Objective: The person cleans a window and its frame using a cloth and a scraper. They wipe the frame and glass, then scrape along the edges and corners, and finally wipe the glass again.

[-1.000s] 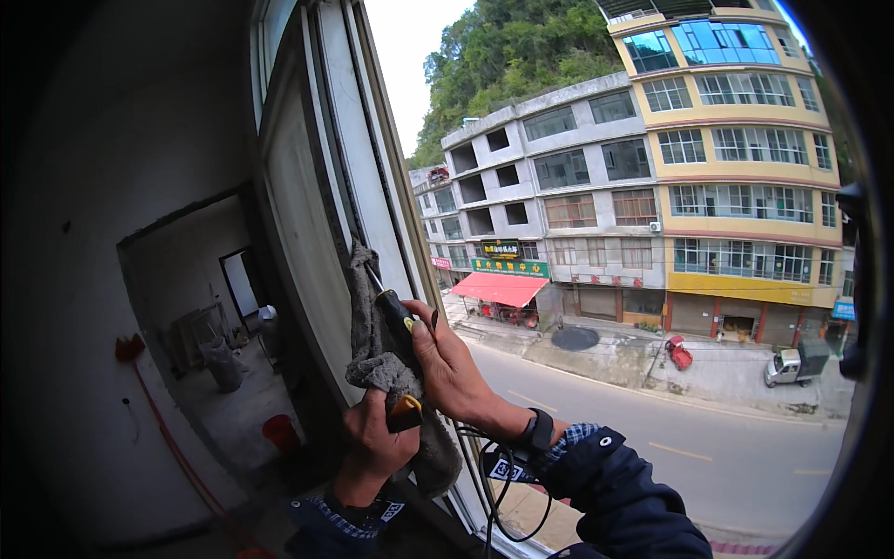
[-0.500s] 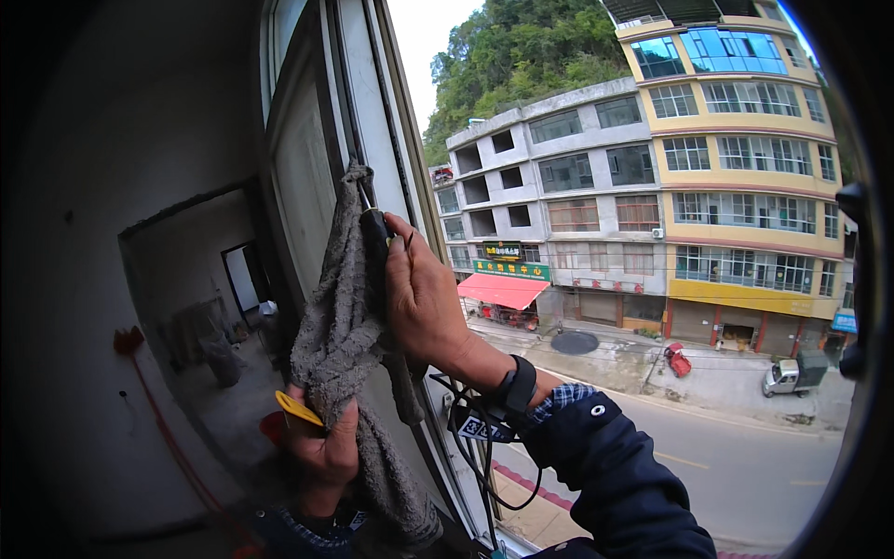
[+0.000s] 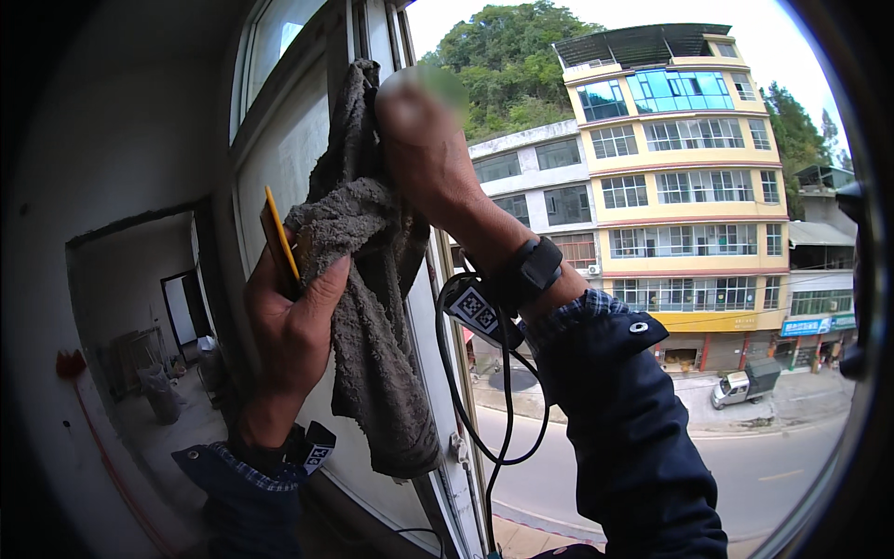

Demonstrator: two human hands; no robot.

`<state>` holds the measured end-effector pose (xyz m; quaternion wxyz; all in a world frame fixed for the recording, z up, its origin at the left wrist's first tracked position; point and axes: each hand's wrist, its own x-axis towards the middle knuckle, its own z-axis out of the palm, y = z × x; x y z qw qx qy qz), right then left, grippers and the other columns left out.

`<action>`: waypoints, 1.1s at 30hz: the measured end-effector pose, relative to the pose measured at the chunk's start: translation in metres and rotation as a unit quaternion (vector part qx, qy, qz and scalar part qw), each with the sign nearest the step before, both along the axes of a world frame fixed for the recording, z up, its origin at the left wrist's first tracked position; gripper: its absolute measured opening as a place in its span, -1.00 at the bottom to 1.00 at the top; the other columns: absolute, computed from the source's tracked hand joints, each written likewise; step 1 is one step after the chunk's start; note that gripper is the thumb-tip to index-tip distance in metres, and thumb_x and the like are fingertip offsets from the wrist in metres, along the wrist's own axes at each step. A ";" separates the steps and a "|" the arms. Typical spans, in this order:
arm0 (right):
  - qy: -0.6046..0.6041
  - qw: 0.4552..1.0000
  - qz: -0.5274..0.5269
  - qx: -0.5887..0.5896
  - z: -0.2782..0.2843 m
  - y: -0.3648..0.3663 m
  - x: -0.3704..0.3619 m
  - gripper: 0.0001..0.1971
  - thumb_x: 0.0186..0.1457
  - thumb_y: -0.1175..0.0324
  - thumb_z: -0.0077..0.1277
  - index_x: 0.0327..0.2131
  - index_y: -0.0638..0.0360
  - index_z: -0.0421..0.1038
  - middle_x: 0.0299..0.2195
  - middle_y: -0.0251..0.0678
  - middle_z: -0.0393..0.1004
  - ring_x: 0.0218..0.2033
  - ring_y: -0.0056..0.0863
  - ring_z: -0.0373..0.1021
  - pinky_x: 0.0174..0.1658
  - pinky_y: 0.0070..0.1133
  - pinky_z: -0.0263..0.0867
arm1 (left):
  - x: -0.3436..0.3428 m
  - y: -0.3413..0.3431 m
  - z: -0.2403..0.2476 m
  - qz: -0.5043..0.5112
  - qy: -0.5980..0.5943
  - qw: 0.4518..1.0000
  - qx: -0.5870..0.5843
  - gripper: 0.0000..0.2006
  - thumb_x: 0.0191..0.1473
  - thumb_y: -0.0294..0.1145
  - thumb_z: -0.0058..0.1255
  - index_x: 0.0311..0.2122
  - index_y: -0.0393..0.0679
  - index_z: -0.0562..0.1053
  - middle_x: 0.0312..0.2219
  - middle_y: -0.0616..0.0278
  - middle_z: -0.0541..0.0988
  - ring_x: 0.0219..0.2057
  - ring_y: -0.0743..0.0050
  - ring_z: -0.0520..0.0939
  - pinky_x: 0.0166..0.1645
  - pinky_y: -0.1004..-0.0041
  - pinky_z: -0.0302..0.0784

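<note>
A damp-looking grey rag (image 3: pixel 372 326) hangs bunched along the frame of the open window (image 3: pixel 372 37). My left hand (image 3: pixel 293 321) is closed on its left side, thumb across the fabric. That same hand also holds a flat, thin yellow tool (image 3: pixel 281 233), seen nearly edge-on, so its kind is unclear. Higher up, my right hand (image 3: pixel 419 130) is against the rag's upper part, beside the frame. Its fingers are blurred, and whatever they hold is hidden.
Black cables (image 3: pixel 447 354) loop below my right wrist, near the window latch (image 3: pixel 457 447). Beyond the opening, far below, lie a street (image 3: pixel 605 475) and a parked truck (image 3: pixel 747 384). Indoors at left, a red-headed broom (image 3: pixel 71 365) leans by a doorway (image 3: pixel 140 219).
Both hands and the rag have moved up along the frame. The yellow tool has turned upright. The dark-handled tool under my right hand no longer shows, and the view has shifted right.
</note>
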<state>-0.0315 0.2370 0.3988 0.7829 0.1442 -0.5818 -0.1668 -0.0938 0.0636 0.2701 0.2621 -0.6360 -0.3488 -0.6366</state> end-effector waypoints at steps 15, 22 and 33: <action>0.042 0.997 -0.031 0.060 0.076 0.027 -0.012 -0.75 0.28 0.33 -0.19 -0.22 0.26 0.48 -0.50 -0.03 0.51 -0.46 -0.26 0.47 -0.34 -0.35 0.37 | -0.017 0.035 0.049 -0.075 -0.062 0.995 -0.036 -0.65 0.21 -0.33 0.08 0.01 -0.35 0.49 -0.21 0.14 0.64 -0.19 0.43 0.61 0.02 0.41 0.48; -0.153 0.985 0.074 -0.036 -0.018 0.027 0.018 -0.64 0.34 0.25 -0.19 0.06 0.30 0.32 -0.41 0.28 0.48 -0.29 0.27 0.46 -0.25 -0.09 0.36 | -0.007 0.032 -0.020 -0.122 -0.067 0.984 -0.113 -0.67 0.17 -0.37 0.05 -0.02 -0.35 0.48 -0.21 0.13 0.62 -0.18 0.40 0.60 0.01 0.39 0.49; -0.379 0.764 0.428 -0.300 -0.173 0.011 0.096 -0.45 0.44 0.10 -0.22 0.31 0.27 0.19 -0.38 -0.47 0.36 -0.41 -0.73 0.27 -0.35 -0.69 0.26 | -0.013 0.013 -0.096 -0.151 -0.179 0.969 -0.077 -0.63 0.20 -0.35 0.10 0.06 -0.28 0.44 -0.09 0.15 0.58 -0.03 0.35 0.57 0.12 0.37 0.41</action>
